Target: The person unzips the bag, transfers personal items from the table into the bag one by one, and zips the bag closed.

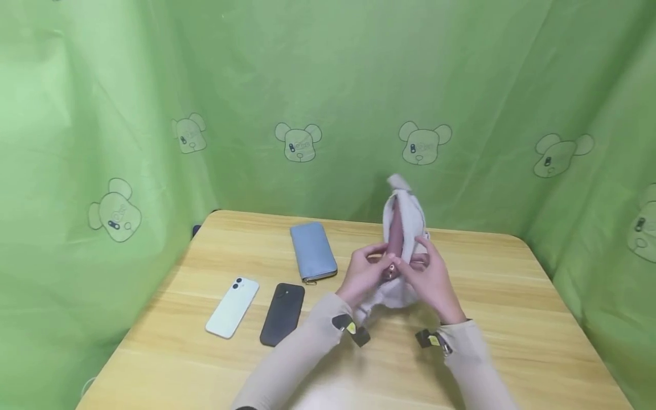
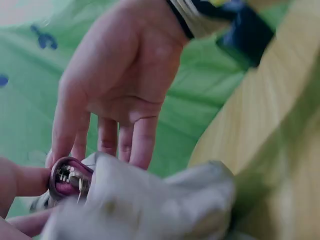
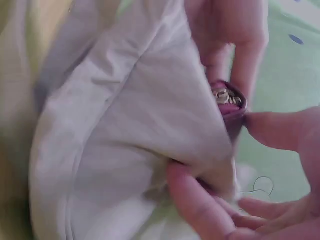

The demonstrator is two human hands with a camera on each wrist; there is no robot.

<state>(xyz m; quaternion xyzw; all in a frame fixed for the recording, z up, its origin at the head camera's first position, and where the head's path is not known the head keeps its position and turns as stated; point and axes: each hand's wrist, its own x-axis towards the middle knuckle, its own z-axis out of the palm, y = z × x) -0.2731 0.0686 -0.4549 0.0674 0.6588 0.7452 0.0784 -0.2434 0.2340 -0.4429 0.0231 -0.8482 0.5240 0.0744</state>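
In the head view, both hands hold a maroon wallet-like case (image 1: 396, 230) at the mouth of an off-white cloth bag (image 1: 413, 213), just above the table. My left hand (image 1: 364, 273) pinches the case's near end from the left. From the right, my right hand (image 1: 430, 279) has its thumb on that end and its fingers against the bag cloth. In the left wrist view, the case end (image 2: 70, 177) shows gold metal parts and a pinkish inside. Bag cloth (image 3: 145, 115) covers most of the case in the right wrist view.
A blue zip wallet (image 1: 314, 250) lies left of the hands on the wooden table (image 1: 492, 364). Nearer stand a black phone (image 1: 283, 314) and a white phone (image 1: 233, 307), both back up. Green curtain (image 1: 359, 68) hangs behind and on both sides.
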